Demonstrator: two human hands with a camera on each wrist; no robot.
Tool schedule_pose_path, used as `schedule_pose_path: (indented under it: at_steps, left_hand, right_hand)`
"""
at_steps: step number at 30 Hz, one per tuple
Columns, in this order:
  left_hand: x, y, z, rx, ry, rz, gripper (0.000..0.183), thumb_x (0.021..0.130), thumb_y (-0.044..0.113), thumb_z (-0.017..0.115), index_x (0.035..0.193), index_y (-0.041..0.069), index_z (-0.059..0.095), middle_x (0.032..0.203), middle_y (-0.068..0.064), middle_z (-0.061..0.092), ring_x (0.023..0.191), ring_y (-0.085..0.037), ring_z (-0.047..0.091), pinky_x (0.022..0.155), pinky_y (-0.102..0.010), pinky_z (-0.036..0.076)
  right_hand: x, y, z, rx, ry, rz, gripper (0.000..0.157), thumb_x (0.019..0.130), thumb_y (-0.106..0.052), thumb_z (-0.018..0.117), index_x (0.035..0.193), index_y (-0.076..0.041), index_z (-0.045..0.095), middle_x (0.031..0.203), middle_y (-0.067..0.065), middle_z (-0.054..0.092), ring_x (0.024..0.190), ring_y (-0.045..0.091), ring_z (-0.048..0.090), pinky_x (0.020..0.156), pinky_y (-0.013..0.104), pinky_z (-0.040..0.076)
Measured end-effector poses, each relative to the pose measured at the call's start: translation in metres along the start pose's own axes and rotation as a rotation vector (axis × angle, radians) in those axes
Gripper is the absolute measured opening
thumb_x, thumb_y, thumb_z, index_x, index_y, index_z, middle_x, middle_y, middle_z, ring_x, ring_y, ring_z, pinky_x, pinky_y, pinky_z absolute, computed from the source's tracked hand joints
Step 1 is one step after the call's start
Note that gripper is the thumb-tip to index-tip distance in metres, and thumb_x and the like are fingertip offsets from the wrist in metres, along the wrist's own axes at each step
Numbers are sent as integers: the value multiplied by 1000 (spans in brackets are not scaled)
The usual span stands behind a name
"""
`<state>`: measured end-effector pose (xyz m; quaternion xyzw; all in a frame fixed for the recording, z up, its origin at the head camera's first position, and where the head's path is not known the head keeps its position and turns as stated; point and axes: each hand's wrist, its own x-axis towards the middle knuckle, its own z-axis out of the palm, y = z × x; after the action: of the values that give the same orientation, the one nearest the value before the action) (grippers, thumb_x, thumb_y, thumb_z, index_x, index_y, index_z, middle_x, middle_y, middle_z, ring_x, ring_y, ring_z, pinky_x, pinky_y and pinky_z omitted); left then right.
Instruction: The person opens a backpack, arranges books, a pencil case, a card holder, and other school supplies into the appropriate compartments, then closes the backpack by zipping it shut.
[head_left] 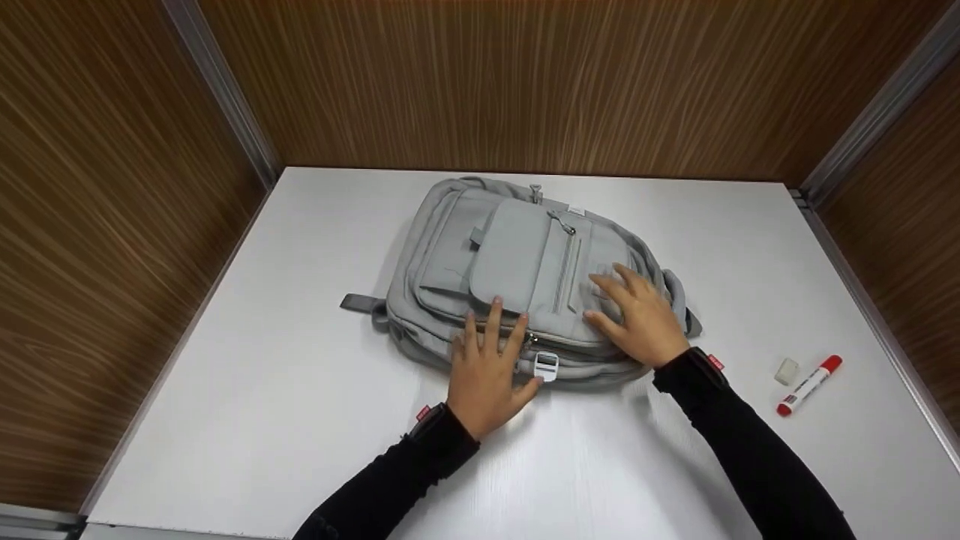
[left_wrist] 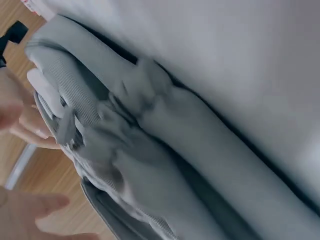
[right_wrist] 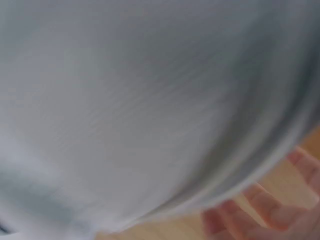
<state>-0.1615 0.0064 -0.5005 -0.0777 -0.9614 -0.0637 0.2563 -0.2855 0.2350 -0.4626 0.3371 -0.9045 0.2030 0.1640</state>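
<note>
A grey backpack [head_left: 510, 259] lies on its back on the white table, its front flap pocket and zippers facing up. My left hand [head_left: 487, 379] is over the bag's near side, fingers spread and extended toward the flap, thumb beside a pale strap buckle [head_left: 547, 366]. Over the right part of the front panel is my right hand [head_left: 641, 319], its fingers spread and slightly bent. The left wrist view shows the bag's folded side [left_wrist: 165, 145] up close. In the right wrist view, blurred grey fabric [right_wrist: 125, 110] fills most of the picture, with fingers [right_wrist: 270, 207] past its edge.
Right of the bag, a red-capped white marker [head_left: 810, 385] lies by a small whitish block [head_left: 787, 371]. A strap end [head_left: 360, 303] sticks out left of the bag. Wood-grain panels [head_left: 495, 90] enclose the white table [head_left: 300, 420] at the back and sides.
</note>
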Motion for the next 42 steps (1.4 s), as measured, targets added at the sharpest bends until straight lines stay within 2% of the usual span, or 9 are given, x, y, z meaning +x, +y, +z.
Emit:
schedule_pose_path:
  at_steps: [4, 8, 13, 18, 26, 32, 38, 42]
  left_hand:
    - [1, 3, 4, 21, -95, -18, 90, 71, 71, 46, 143, 27, 14, 147, -15, 0, 122, -51, 18, 82, -61, 36]
    - [2, 1, 6, 23, -137, -25, 89, 73, 71, 44, 143, 27, 11, 147, -14, -4, 122, -52, 17, 85, -62, 33]
    - [5, -6, 6, -8, -147, -16, 89, 72, 70, 45, 143, 29, 11, 147, -12, -5, 123, -52, 15, 87, -63, 30]
    - [4, -17, 6, -40, -147, -10, 88, 72, 72, 44, 143, 30, 13, 148, -10, -5, 124, -52, 11, 87, -63, 29]
    - [4, -31, 6, -48, -136, -31, 85, 71, 76, 39, 141, 34, 17, 148, -6, -4, 125, -50, 10, 88, -64, 28]
    - [2, -45, 5, -41, -115, -75, 85, 70, 76, 41, 141, 34, 20, 148, -8, -4, 125, -50, 12, 92, -61, 26]
    - [2, -63, 3, -54, -73, -131, 83, 72, 72, 43, 140, 30, 25, 147, -14, 5, 124, -51, 15, 95, -60, 20]
    - [2, -71, 1, -74, -72, -163, 80, 75, 70, 41, 141, 27, 25, 147, -15, 7, 123, -51, 16, 95, -60, 23]
  right_hand:
    - [-7, 15, 1, -48, -157, 89, 59, 84, -55, 46, 136, -32, 35, 142, 19, 22, 125, 42, 24, 98, 60, 14]
    - [-13, 17, 6, -64, -227, 101, 58, 85, -57, 40, 138, -35, 29, 145, 16, 17, 125, 39, 25, 99, 59, 11]
    - [-17, 11, 7, -76, -244, 91, 57, 86, -57, 38, 138, -36, 28, 144, 13, 21, 121, 41, 32, 98, 60, 8]
    - [-20, 0, 7, -94, -246, 75, 56, 87, -56, 38, 137, -34, 31, 141, 14, 28, 118, 42, 35, 97, 62, 11]
    - [-25, -17, 11, -141, -222, 49, 54, 87, -56, 38, 135, -32, 37, 136, 17, 36, 122, 44, 27, 95, 63, 15]
    - [-33, -36, 19, -111, -216, 9, 54, 86, -56, 41, 134, -31, 38, 133, 21, 38, 119, 44, 32, 96, 57, 20]
    - [-40, -65, 26, -97, -247, -61, 54, 85, -58, 40, 134, -36, 37, 134, 24, 35, 116, 44, 36, 96, 55, 25]
    - [-44, -83, 31, -100, -268, -118, 54, 85, -59, 38, 134, -38, 35, 135, 25, 33, 114, 43, 39, 94, 55, 28]
